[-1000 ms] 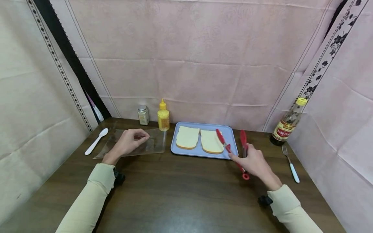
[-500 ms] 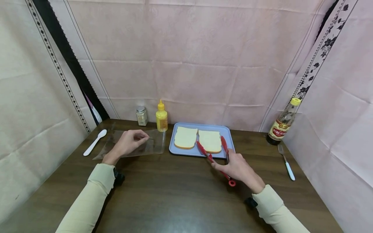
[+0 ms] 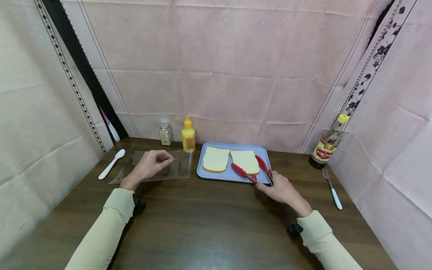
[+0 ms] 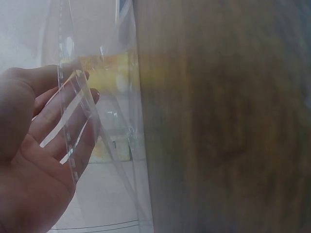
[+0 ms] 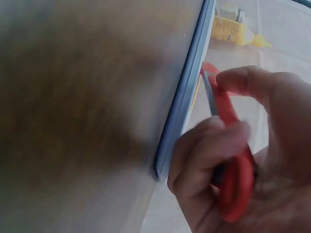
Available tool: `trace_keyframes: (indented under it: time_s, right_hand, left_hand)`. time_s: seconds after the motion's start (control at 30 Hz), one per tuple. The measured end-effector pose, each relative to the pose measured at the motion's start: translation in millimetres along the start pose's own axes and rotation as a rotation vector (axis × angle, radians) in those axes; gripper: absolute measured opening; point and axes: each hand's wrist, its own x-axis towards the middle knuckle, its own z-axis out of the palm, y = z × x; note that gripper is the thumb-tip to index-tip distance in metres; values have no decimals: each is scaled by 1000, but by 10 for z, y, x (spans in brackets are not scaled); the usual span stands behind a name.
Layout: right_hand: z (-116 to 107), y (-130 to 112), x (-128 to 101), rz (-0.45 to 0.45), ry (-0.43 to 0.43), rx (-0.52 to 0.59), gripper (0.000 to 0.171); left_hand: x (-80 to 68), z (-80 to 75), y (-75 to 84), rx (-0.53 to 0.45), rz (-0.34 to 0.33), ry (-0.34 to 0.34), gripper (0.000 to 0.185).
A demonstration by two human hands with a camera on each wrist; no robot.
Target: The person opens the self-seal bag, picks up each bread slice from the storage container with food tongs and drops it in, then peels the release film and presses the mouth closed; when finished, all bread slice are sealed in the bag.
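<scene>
the dark wooden table carries everything, and i place the rest from the blue tray at its far middle. just left of the tray lies a clear plastic bag, flat on the wood in the head view; my left hand rests on it with the fingers curled, pinching the film. the left wrist view shows what the head view cannot: the film runs across my fingers. on the tray two bread slices lie side by side. my right hand sits at the tray's near right corner, gripping red tongs whose two tips spread over the right slice's near edge. the right wrist view shows my fingers wrapped round the red handle against the tray's rim. behind the tray's left corner stand a yellow squeeze bottle and a small shaker.
</scene>
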Motion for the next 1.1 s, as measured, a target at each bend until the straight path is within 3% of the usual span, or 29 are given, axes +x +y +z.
trace_keyframes:
  time_s: [0.23, 0.73, 0.93, 1.1]
  right_hand:
    - [-31, -30, 70, 31, 19, -28, 99]
    - [-93, -16, 69, -3, 60, -63, 72]
    - [-148, 46, 83, -36, 82, -77, 87]
    - [-147, 54, 97, -115, 135, -72, 93]
  left_hand:
    - [8, -30, 23, 2, -2, -6, 20]
    - [1, -5, 10, -3, -15, -6, 15]
    - [-8, 2, 8, 0, -19, -7, 17]
    - [0, 2, 9, 0, -23, -6, 16]
